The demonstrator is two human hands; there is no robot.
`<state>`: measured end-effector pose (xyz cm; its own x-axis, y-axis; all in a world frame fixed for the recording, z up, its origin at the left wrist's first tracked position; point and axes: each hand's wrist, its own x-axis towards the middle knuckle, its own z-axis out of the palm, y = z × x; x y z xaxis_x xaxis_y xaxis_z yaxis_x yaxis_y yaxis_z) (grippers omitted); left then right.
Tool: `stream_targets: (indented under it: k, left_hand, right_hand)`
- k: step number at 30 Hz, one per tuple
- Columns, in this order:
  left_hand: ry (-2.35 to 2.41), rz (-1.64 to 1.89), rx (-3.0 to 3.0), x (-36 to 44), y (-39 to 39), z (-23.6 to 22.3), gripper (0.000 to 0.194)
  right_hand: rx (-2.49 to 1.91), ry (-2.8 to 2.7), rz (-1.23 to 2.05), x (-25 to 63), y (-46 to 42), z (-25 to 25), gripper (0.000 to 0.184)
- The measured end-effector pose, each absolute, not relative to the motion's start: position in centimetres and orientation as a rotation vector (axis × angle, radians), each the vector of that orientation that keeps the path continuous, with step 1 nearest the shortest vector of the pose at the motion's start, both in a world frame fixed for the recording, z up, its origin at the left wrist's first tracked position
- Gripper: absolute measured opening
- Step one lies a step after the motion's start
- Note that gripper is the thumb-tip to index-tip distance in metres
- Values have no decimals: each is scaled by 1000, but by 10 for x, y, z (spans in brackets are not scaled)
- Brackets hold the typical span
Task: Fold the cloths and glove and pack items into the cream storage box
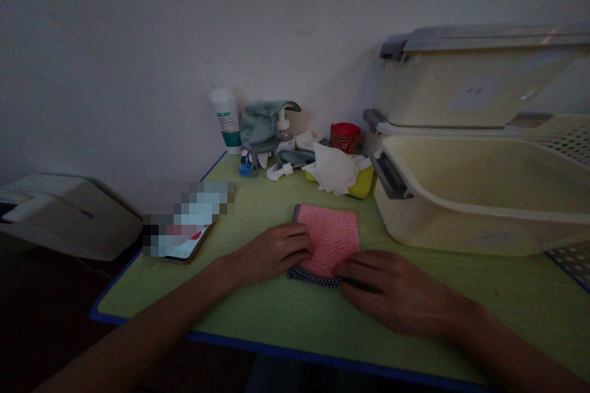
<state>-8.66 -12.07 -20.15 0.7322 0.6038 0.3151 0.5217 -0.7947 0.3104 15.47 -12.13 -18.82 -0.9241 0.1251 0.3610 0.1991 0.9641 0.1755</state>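
A pink, folded cleaning cloth (328, 239) with a black-and-white checked border along its left and bottom edges lies on the green tabletop. My left hand (279, 250) is at its left edge, with bent fingers closed together on the fabric. At the lower right corner, my right hand (391, 288) has the cloth's edge between thumb and fingers. The thumb of my left hand is mostly hidden.
To the right stands a cream plastic bin (461, 230) with another lidded bin (452, 86) behind it. A phone (193, 233) lies at the left. Near the wall are a white bottle (225, 116), a yellow tissue box (364, 181) and a red container (345, 137).
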Motion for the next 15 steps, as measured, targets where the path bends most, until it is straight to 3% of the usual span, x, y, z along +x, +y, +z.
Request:
stream_targets:
  k: [7, 15]
  left_hand:
    - [836, 506, 2917, -98, -135, -195, 17]
    - [798, 658, 3025, -100, -143, -200, 19]
  right_hand:
    - [-286, -2783, -258, 155, -123, -190, 26]
    - [-257, -2772, -167, 156, -126, -188, 32]
